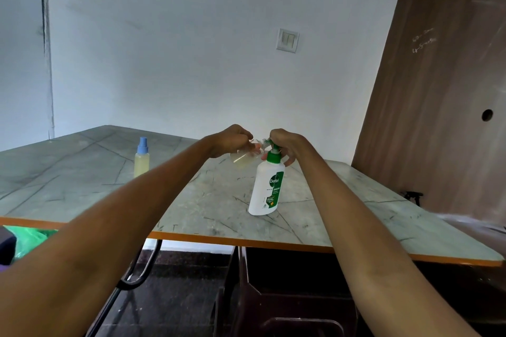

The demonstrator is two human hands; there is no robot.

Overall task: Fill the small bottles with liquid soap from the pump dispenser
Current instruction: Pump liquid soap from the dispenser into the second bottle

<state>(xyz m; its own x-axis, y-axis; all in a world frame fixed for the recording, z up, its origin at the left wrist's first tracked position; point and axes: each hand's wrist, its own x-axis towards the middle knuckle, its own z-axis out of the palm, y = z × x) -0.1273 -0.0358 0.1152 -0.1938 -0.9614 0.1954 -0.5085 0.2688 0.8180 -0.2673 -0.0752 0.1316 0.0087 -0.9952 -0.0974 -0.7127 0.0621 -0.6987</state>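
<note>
A white pump dispenser (265, 189) with a green label and green pump stands on the marbled table (208, 210), leaning a little to the left. My right hand (286, 145) is closed over its pump head. My left hand (232, 141) holds a small clear bottle (243, 159) tilted, its mouth up against the pump's spout; pale yellow liquid shows in its lower part. A second small bottle (141, 160) with a blue spray cap, full of pale yellow liquid, stands upright on the table to the left.
The table has an orange edge along the front. A tall brown board (438, 90) leans against the wall at the right. A green bag (30, 241) lies at the left edge. Dark chairs (295, 295) sit under the table.
</note>
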